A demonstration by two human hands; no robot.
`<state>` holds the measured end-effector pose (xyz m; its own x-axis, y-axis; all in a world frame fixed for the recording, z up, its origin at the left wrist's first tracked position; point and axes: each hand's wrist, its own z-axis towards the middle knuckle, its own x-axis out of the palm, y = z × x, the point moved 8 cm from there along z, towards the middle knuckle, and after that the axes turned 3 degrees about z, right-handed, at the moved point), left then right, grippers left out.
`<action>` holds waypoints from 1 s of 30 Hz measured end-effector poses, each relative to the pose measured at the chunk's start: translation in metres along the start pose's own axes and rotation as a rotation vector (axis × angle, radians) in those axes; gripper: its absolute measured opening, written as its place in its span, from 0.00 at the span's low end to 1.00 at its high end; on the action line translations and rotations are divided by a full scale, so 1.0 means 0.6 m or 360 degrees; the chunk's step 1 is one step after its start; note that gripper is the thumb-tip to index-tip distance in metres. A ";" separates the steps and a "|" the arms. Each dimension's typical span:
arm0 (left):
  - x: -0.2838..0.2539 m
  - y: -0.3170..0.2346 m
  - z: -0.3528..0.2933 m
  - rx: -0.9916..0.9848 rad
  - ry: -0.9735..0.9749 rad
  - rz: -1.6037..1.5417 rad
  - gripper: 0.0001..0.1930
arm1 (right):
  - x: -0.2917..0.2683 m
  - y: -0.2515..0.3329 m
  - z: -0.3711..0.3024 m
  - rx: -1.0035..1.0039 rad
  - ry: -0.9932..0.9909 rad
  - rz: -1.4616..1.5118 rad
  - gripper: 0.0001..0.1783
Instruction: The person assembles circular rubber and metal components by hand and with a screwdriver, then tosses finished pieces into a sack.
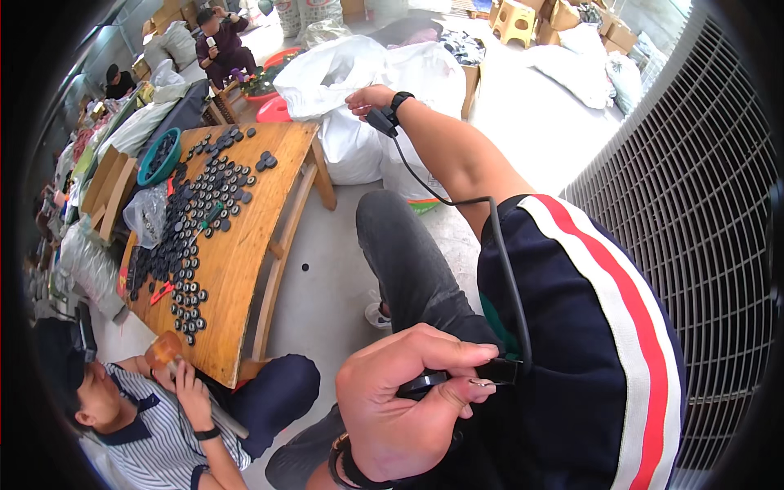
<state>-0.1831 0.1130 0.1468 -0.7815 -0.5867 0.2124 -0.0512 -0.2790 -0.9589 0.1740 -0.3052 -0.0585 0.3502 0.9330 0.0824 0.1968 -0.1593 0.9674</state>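
Observation:
My left hand is low in the middle, thumb and forefinger pinched on a small black cable end against my dark blue shirt. Part of another dark rounded thing shows behind its fingers; its kind is hidden. A black cable runs from there up to a small black box at my right wrist, beside a black band. Stretched out ahead, my right hand is open, its fingers loosely bent and seemingly holding nothing. It is in front of a white sack; contact cannot be told.
At left a wooden table bears many round black pieces, orange-handled scissors and a teal basket. A seated co-worker holds an orange-brown object. A wire grille stands close at right.

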 end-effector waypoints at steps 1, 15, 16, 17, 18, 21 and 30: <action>0.000 -0.001 0.003 -0.0009 0.0018 -0.0016 0.10 | -0.002 -0.002 0.001 0.0015 -0.0006 0.0004 0.12; 0.019 0.032 0.033 -0.0152 0.0447 -0.0160 0.19 | 0.021 -0.003 -0.014 0.0062 0.0009 -0.0056 0.11; 0.020 0.028 0.034 -0.0093 0.0513 -0.0144 0.22 | 0.023 0.000 -0.016 0.0074 0.0038 -0.0109 0.11; 0.018 0.020 0.035 -0.0093 0.0521 -0.0143 0.22 | 0.018 0.007 -0.020 0.0070 0.0032 -0.0107 0.11; 0.011 0.017 0.034 -0.0252 0.0483 -0.0096 0.25 | 0.016 0.017 -0.024 0.0048 0.0063 -0.0104 0.11; -0.089 0.053 0.021 -0.0365 0.0079 0.0018 0.29 | 0.070 0.050 -0.045 -0.0127 0.0248 -0.0249 0.11; -0.387 0.180 -0.095 -0.0214 -0.1235 -0.0278 0.31 | 0.535 0.046 -0.520 -0.1649 0.1764 -0.0891 0.11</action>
<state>-0.0427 0.2627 -0.0167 -0.1030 -0.9175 0.3841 -0.2457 -0.3507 -0.9037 0.0059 0.0908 0.0693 -0.4388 0.6316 -0.6391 -0.7656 0.1095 0.6339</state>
